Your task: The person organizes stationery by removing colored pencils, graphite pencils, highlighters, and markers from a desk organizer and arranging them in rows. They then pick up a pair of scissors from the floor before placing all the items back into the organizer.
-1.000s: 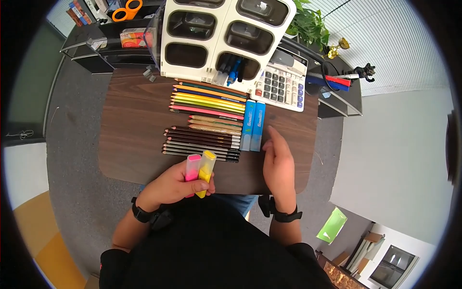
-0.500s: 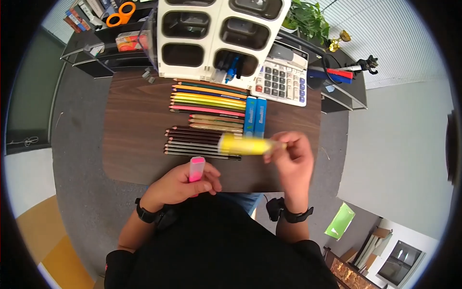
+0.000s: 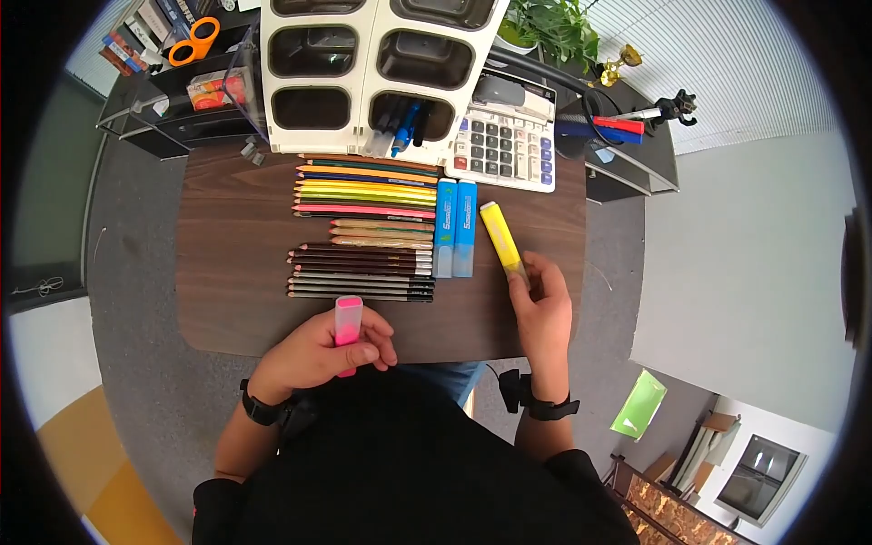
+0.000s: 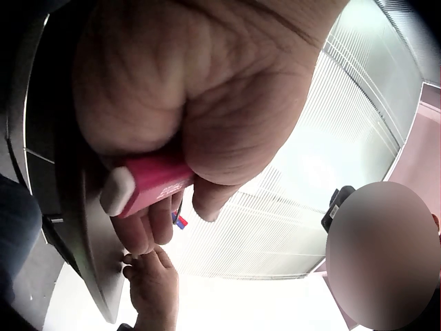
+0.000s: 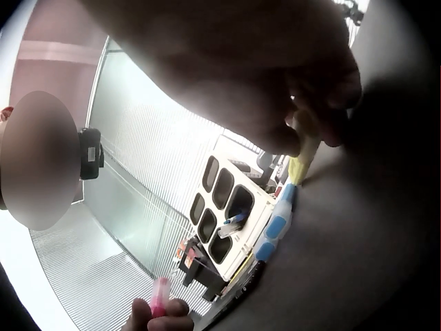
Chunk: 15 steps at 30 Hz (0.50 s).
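Observation:
My left hand holds a pink highlighter upright at the table's front edge, its thumb across the barrel. In the left wrist view the white end of this pink highlighter pokes out below the palm. My right hand pinches a yellow highlighter by its near end. The yellow one lies slanted close over the tabletop, just right of two blue highlighters set side by side. Left of the blue pair, rows of coloured pencils and dark pencils lie with tips to the left.
A white organizer with dark compartments stands at the back, several pens in one of them. A calculator lies beside it. Orange scissors and a plant are farther back.
The yellow highlighter has passed from my left hand to my right, then swung to the right of the blue highlighters. My left hand has kept the pink highlighter.

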Each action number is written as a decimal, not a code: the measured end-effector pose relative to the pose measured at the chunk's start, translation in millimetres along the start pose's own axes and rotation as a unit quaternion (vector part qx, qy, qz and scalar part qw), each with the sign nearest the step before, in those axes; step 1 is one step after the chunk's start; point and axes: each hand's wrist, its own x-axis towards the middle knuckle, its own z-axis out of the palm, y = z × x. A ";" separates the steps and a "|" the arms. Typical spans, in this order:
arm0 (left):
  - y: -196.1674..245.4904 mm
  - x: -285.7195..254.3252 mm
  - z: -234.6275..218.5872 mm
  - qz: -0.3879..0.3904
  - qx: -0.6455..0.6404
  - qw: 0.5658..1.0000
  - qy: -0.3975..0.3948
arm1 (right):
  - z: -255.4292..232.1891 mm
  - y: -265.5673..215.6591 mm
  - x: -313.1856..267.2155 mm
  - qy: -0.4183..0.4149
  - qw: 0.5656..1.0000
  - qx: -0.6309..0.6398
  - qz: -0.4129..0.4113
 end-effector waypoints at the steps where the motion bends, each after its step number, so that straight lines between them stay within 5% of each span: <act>1: -0.1 -0.2 0.1 0.001 0.000 1.000 0.001 | -0.7 0.0 0.1 -0.001 1.000 0.000 -0.001; 15: -3.9 1.1 -3.3 0.007 -0.011 1.000 -0.015 | 2.8 -11.5 1.3 -0.046 0.989 -0.101 -0.099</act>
